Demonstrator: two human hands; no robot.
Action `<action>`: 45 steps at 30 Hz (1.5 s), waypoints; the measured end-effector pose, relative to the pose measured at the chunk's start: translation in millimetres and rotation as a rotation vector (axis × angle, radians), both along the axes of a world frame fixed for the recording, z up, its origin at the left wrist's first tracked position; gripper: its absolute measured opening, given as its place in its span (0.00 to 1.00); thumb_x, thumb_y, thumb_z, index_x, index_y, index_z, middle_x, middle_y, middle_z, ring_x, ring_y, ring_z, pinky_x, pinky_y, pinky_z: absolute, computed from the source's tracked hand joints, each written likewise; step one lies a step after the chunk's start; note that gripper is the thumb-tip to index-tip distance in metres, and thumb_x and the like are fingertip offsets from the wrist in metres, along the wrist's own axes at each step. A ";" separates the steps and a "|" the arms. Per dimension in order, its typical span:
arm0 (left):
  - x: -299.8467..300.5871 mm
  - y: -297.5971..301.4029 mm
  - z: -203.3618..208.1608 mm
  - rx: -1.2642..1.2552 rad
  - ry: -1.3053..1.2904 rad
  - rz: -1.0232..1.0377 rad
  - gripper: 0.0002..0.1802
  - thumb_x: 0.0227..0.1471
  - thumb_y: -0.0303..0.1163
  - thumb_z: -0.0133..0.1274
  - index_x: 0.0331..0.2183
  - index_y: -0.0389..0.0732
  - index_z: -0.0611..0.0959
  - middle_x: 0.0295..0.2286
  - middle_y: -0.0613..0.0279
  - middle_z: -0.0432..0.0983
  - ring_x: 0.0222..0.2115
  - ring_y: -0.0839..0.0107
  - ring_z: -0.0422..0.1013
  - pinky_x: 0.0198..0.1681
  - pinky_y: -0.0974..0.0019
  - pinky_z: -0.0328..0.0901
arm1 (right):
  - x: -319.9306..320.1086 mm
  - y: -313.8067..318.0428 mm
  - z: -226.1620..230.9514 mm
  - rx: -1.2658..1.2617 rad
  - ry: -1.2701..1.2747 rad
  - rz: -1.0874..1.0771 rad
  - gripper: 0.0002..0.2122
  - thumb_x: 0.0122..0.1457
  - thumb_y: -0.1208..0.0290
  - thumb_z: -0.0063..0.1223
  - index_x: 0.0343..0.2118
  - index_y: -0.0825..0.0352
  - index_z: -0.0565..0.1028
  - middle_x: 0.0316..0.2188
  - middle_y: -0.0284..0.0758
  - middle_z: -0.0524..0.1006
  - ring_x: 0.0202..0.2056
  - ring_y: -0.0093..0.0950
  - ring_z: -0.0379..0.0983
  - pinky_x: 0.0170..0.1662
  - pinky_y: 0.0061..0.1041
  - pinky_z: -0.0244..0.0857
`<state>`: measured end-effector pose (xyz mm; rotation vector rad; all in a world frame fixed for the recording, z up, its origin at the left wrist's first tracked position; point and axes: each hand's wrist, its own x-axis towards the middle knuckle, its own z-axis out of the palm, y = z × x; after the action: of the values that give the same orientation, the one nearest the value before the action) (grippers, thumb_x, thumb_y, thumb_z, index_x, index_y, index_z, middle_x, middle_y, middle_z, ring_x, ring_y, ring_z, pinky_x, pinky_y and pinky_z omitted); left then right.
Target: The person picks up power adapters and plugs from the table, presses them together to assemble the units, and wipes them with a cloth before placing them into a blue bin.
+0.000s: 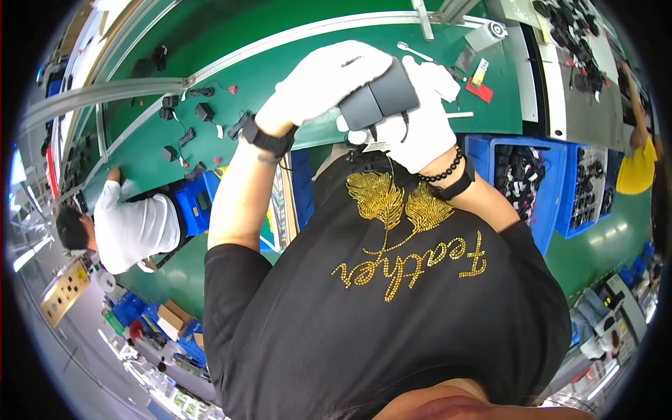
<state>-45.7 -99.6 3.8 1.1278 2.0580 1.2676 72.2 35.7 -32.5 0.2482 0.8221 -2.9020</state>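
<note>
Two dark, box-shaped power adapters [383,94] lie side by side between my hands, just above the near edge of the green bench [231,150]. My left hand [329,78], in a white glove, reaches over them from the left with its fingers closed on their upper side. From the right and below, my right hand [428,122], also gloved in white, grips the same pair; part of its fingers is hidden behind them. Short black cords [404,124] leave the adapters' lower edge. A pale printed label [376,146] hangs below them.
Several black adapters [204,112] with coiled cords lie on the bench's left. A white spoon-shaped tool [414,51], a red card [479,92] and a white bottle [486,35] sit beyond my right hand. Blue bins [553,203] stand right; a white-shirted co-worker [143,231] is left.
</note>
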 end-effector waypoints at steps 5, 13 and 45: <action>22.8 5.1 16.7 -0.208 0.150 0.080 0.18 0.54 0.42 0.48 0.42 0.41 0.76 0.34 0.55 0.74 0.35 0.65 0.71 0.39 0.67 0.65 | 4.6 7.9 -25.9 1.225 0.467 -0.216 0.29 0.56 0.67 0.49 0.58 0.69 0.51 0.50 0.41 0.65 0.49 0.30 0.66 0.54 0.29 0.59; 43.4 -15.2 -23.1 -0.129 -0.180 0.296 0.17 0.55 0.40 0.46 0.38 0.36 0.77 0.34 0.55 0.74 0.36 0.66 0.70 0.41 0.67 0.63 | -3.5 8.6 -12.9 -0.029 -0.254 0.282 0.21 0.64 0.62 0.37 0.56 0.67 0.58 0.47 0.37 0.68 0.48 0.28 0.65 0.54 0.28 0.57; 92.7 -61.4 -59.5 0.037 -0.321 0.790 0.15 0.58 0.41 0.44 0.30 0.39 0.76 0.25 0.68 0.71 0.24 0.81 0.66 0.28 0.73 0.62 | -72.5 232.4 -153.6 2.169 -0.027 -0.800 0.22 0.46 0.66 0.56 0.47 0.59 0.68 0.44 0.41 0.70 0.46 0.40 0.66 0.48 0.34 0.62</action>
<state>47.0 -161.0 -55.8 0.0551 2.2901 1.6932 -0.3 268.1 -186.1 0.7326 3.7157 -0.6986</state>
